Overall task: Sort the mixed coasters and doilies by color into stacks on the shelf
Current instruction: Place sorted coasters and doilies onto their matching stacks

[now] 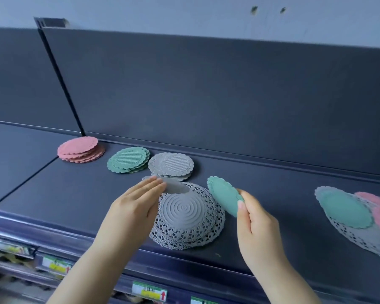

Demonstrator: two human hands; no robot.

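On the dark shelf (53,194) lie three sorted stacks: pink coasters (80,149), green coasters (128,160) and grey coasters (171,166). In front of them sits a pile of grey lace doilies (208,229) with a grey ringed coaster (182,210) on top. My left hand (138,200) holds a thin grey coaster (176,185) by its edge, just above that pile. My right hand (253,218) is shut on a green coaster (225,195), tilted up to the right of the pile. A mixed heap (347,209) of green, pink and grey pieces lies at the far right.
The shelf's dark back panel (206,95) rises behind the stacks, with a vertical divider (62,84) at the left. Price labels (149,291) run along the shelf's front rail below my arms. A lower shelf with goods shows at bottom left.
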